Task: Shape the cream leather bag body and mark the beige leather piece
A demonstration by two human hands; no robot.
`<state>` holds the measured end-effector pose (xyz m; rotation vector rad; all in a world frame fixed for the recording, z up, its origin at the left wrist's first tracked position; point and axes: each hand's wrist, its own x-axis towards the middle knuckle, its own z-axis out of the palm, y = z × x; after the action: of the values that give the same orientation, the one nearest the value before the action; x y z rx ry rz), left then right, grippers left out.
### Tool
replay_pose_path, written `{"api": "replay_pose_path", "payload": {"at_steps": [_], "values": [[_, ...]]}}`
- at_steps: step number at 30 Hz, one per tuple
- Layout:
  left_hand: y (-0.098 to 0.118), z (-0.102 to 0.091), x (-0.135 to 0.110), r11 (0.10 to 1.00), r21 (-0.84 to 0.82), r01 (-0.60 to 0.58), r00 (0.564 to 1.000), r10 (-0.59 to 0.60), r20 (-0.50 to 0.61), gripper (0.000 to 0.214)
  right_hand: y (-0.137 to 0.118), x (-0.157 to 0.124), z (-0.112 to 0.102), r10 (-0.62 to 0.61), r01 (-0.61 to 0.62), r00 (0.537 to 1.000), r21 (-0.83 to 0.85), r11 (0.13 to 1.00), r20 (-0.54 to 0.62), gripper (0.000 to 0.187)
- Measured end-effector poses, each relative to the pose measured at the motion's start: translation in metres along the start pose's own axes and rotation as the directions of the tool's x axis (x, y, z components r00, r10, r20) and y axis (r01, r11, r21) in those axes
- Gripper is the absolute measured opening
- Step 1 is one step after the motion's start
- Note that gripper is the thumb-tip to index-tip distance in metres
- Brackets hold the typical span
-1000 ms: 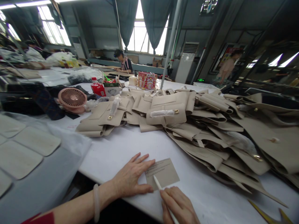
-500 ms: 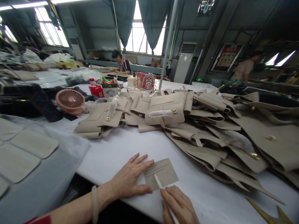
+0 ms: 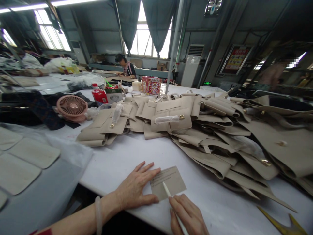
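A small grey-beige card (image 3: 174, 184) with lines of handwriting lies flat on the white table. My left hand (image 3: 137, 187) is spread out, its fingertips and thumb touching the card's left side. In my right hand (image 3: 187, 212) is a slim white pen (image 3: 167, 190), gripped between thumb and fingers. The pen's tip points at the card just below the written lines; whether it touches the surface I cannot tell. Beyond the card lie beige leather bag pieces (image 3: 171, 119), some with gold clasps and white-wrapped straps.
A pink fan (image 3: 72, 106), a red bottle (image 3: 99, 94) and a patterned red box (image 3: 151, 85) stand farther back. Flat beige panels (image 3: 22, 169) lie on plastic at left. A yellow pointed object (image 3: 281, 220) sits at lower right. Another person (image 3: 126, 67) sits behind; someone else stands at right.
The pen and my right hand have shifted very slightly to the right over the card. My left hand stays in place. The person at far right has moved farther right.
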<state>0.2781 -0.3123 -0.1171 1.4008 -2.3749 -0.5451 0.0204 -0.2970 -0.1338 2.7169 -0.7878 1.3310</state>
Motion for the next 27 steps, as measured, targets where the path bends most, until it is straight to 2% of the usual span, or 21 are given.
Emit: {"api": "replay_pose_path", "payload": {"at_steps": [5, 27], "values": [[-0.0004, -0.0002, 0.0005, 1.000, 0.000, 0.001, 1.000, -0.001, 0.000, 0.093, 0.0003, 0.0010, 0.0007, -0.025, 0.025, 1.000, 0.006, 1.000, -0.011, 0.031], [0.0011, -0.0005, 0.0004, 0.999, 0.021, 0.028, 0.999, -0.028, 0.038, 0.094, 0.0023, 0.0038, 0.0014, 0.008, -0.011, 0.998, -0.040, 0.999, -0.065, 0.029]]}}
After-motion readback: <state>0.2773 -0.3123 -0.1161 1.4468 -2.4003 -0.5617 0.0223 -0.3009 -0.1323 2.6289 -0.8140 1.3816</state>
